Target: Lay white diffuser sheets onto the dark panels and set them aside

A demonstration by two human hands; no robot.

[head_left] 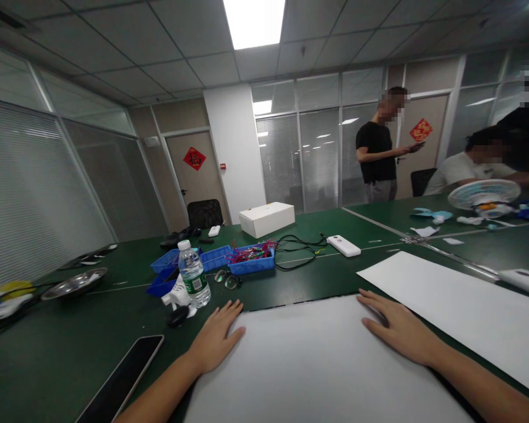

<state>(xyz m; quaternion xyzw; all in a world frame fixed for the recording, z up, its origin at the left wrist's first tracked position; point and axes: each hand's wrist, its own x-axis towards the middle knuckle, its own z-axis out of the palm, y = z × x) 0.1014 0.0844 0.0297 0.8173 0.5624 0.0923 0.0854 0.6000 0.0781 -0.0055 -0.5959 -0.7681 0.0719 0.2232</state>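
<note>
A large white sheet or board (308, 358) lies in front of me on the green table, with a thin dark edge along its far side. My left hand (216, 338) rests at its far left corner, fingers stretched out and thumb over the white surface. At the far right corner lies my right hand (390, 323), also with extended fingers, its thumb on the surface. Neither hand is wrapped round anything. Beyond my left hand stands a clear water bottle (194, 276) with a green label. A second white sheet (462, 305) lies right of my right hand.
A black-screened phone or tablet (123, 376) lies at left, near a metal dish (74, 284). Blue trays (251, 265) with red wires, glasses (227, 279), a white box (267, 219) and a white power bank (344, 245) sit farther back. Several people are beyond the table at right.
</note>
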